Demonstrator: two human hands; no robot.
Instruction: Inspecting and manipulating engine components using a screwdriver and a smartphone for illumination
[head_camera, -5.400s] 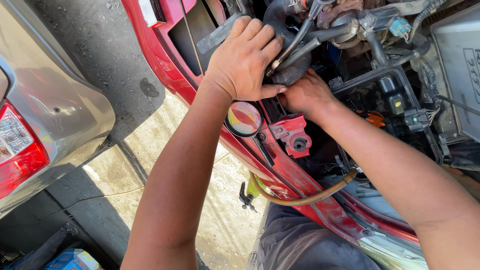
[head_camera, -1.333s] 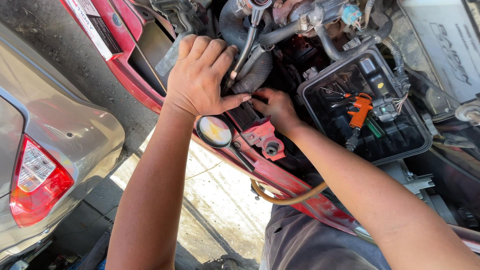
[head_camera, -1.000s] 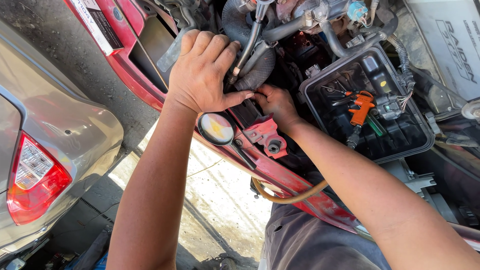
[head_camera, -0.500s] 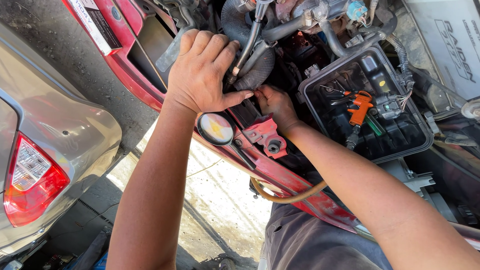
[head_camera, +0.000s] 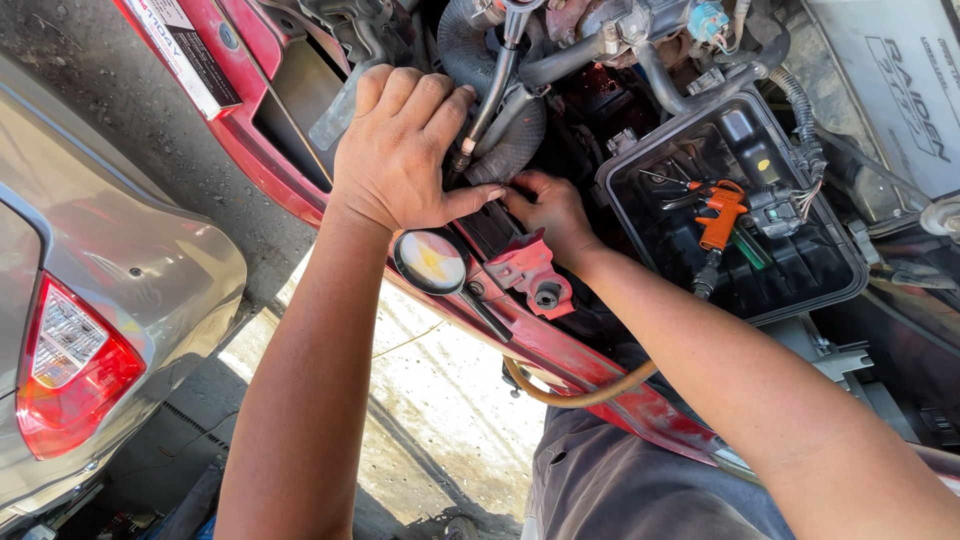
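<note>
My left hand (head_camera: 400, 150) lies flat, fingers together, pressing on a thick black ribbed hose (head_camera: 515, 140) at the front of a red car's engine bay. Its thumb points right toward my right hand (head_camera: 548, 205), which reaches in just below the hose with fingertips curled on a small part I cannot make out. A round gauge (head_camera: 432, 262) with a pale dial hangs against the red front panel (head_camera: 590, 365) just under my left hand, beside a red bracket (head_camera: 530, 272).
A black plastic tray (head_camera: 800, 275) in the engine bay holds an orange-handled tool (head_camera: 722, 215) and screwdrivers. A tan hose (head_camera: 580, 395) loops below the panel. A silver car's rear with a red tail light (head_camera: 70, 365) stands at left. Stained concrete lies below.
Since 5.4 s ago the view has shifted so the black tray shows. Over the last second both hands have stayed on the hose area, almost still.
</note>
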